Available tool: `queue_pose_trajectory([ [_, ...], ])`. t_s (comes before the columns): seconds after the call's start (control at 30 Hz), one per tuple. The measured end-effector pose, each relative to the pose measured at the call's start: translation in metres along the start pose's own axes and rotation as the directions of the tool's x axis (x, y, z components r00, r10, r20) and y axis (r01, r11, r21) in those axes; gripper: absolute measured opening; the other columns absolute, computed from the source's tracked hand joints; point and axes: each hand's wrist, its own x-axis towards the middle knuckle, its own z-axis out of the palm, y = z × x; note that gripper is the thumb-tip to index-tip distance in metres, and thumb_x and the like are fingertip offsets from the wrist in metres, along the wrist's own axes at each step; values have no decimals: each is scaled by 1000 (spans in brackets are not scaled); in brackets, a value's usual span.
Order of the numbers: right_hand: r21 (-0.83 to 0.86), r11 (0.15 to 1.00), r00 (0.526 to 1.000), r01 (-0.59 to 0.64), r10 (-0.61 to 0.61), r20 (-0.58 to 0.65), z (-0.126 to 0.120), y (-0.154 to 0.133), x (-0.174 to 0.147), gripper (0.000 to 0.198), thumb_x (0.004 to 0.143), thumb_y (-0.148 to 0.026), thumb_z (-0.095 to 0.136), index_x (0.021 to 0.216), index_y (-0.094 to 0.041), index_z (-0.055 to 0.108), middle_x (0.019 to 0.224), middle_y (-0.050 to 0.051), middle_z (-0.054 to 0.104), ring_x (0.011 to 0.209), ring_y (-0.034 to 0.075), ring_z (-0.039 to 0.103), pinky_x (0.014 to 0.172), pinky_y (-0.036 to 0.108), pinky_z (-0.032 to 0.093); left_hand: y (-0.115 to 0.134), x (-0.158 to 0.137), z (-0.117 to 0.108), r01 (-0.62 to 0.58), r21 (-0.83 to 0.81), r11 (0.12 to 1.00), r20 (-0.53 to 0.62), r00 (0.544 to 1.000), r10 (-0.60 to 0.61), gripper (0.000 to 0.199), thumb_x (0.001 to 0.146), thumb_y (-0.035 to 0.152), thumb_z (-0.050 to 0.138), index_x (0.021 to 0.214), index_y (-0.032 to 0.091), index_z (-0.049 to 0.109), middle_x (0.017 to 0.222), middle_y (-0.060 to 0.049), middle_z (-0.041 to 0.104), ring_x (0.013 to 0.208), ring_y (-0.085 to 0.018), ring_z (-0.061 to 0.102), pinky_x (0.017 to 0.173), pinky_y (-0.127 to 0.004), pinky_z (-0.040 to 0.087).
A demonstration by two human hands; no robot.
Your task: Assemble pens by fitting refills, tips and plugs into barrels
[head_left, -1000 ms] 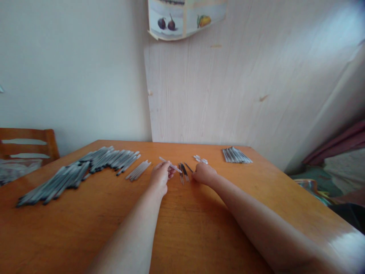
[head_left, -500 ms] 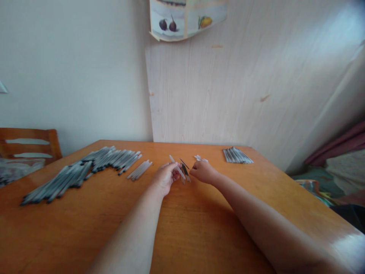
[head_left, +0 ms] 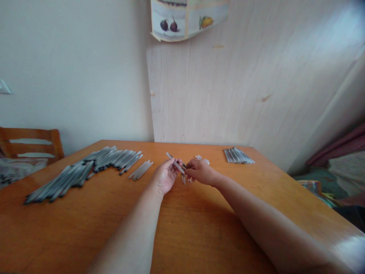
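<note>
Tilted across the fingers of my left hand (head_left: 165, 176) lies a clear pen barrel (head_left: 178, 167), gripped near its middle. A dark stretch shows at its upper end. My right hand (head_left: 201, 172) is closed in a pinch at the barrel's lower end, on a thin dark pen refill that the fingers mostly hide. Below and between both hands, a few pen parts with pale tips (head_left: 184, 179) rest on the table, partly covered. Small clear caps (head_left: 203, 159) lie just behind my right hand.
On the wooden table (head_left: 182, 236), a row of clear barrels (head_left: 141, 170) lies left of my hands. Farther left spreads a large pile of dark-ended pens (head_left: 71, 177). A neat bundle of pens (head_left: 238, 155) sits at the back right. A chair (head_left: 31, 142) stands beyond the left edge.
My right hand has moved left, bringing the dark refill to the barrel in my left hand. The left hand has turned its palm up more, and dark now shows at the barrel's upper end.
</note>
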Motion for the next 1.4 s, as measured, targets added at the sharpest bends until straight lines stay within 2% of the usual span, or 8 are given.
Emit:
queue_pose_trajectory([
  [0.13,271,962,984,-5,53,-168,-4,-6,0,9,79,-24,53,79,-16,58,67,2,65,55,9,58,52,19,42,0,2,-2,-23,-3,1000,7,1000,23,5,83,20,62,83,15,63,91,-8,71,85,-14,67,74,-25,53],
  [0.3,542,837,911,71,167,-378,-24,-10,1,20,75,-35,61,83,-17,57,67,1,61,52,8,49,45,18,34,-4,2,-3,-2,87,996,71,997,-4,7,80,20,65,86,16,65,91,-8,72,77,-15,67,68,-25,51],
  [0.43,619,761,841,195,194,-505,-49,-9,-2,20,70,-32,63,82,-17,56,61,-3,54,45,5,37,41,18,26,-7,-1,-3,38,185,982,164,984,-69,15,78,19,68,92,15,69,86,-8,71,63,-11,62,58,-22,47],
  [0.57,636,726,757,261,255,-602,-71,-4,-5,23,66,-25,63,87,-19,54,56,-7,47,44,6,35,38,18,20,-7,-4,-2,54,251,967,215,971,-110,17,78,20,69,92,13,72,79,-8,69,58,-10,58,53,-21,42],
  [0.63,647,708,742,284,265,-616,-80,-1,-7,22,65,-23,62,84,-20,52,54,-7,44,43,6,33,37,18,18,-7,-5,-2,58,286,956,243,961,-131,18,78,22,69,92,12,73,76,-8,67,58,-10,57,52,-20,40],
  [0.8,685,659,781,310,235,-579,-97,5,-11,22,62,-17,63,80,-20,51,52,-9,37,41,5,28,36,18,13,-8,-7,-4,68,369,927,308,932,-191,19,77,23,70,93,12,73,77,-8,66,62,-10,57,54,-19,40],
  [1.0,686,675,813,271,221,-539,-108,7,-16,27,60,-16,64,84,-21,52,51,-10,34,39,5,27,35,20,12,-10,-6,-6,71,414,908,323,921,-220,20,75,23,72,90,11,73,80,-8,66,65,-9,57,56,-19,40],
  [1.4,686,697,858,208,207,-470,-107,4,-20,31,60,-17,65,88,-20,52,49,-10,35,40,5,25,37,21,11,-7,-10,-3,86,467,880,320,911,-259,24,73,24,74,92,10,72,78,-8,67,63,-8,54,59,-19,38],
])
